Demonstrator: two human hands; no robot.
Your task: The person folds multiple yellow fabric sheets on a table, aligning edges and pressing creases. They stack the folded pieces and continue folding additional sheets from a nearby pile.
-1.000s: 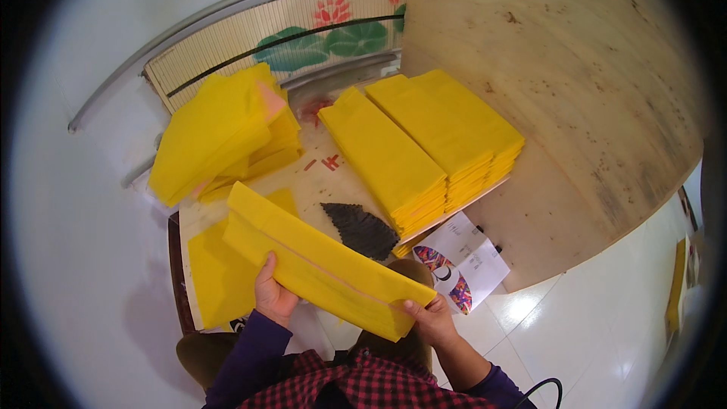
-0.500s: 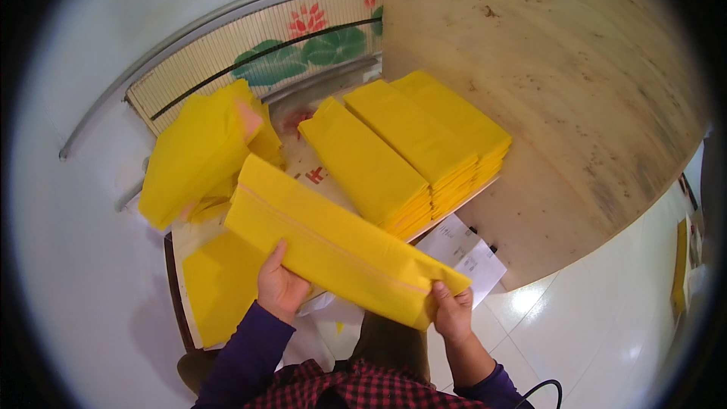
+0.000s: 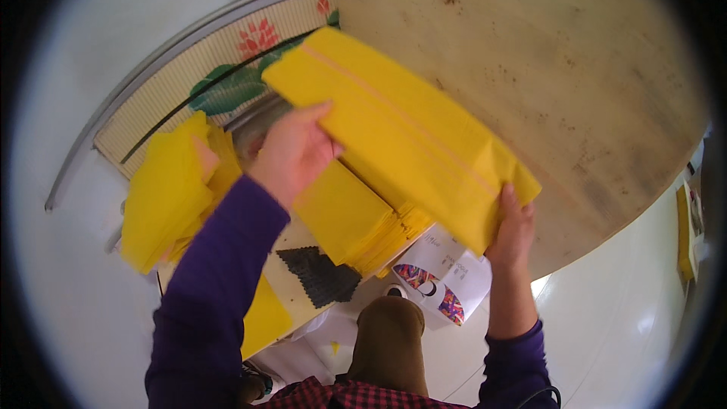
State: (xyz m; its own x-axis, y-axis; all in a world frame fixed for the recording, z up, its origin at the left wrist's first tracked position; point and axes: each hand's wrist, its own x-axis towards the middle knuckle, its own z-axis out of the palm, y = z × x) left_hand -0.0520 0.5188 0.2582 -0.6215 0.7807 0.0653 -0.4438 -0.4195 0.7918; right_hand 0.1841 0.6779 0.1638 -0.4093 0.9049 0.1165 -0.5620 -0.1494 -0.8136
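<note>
My left hand (image 3: 295,153) and my right hand (image 3: 515,231) hold up a folded yellow fabric piece (image 3: 409,129) with a pale pinkish line along its length. The left hand grips its near edge toward the far left end. At the right end the thumb of my right hand presses on top. Below the held piece sits a stack of folded yellow fabric pieces (image 3: 344,216), partly hidden by it. To the left lies a loose heap of yellow fabric (image 3: 163,189). Part of a flat yellow piece (image 3: 265,318) shows beside my left forearm.
A black zigzag-edged piece (image 3: 319,276) lies on the board by the stack. A white box (image 3: 447,276) with a colourful pattern stands right of my knee. A large wooden panel (image 3: 545,68) fills the far right. Behind is a slatted mat (image 3: 178,79) with painted flowers.
Both hands have carried the folded fabric piece up and away from me, over the stacks. The view has shifted, and the black piece and the box's pattern now show.
</note>
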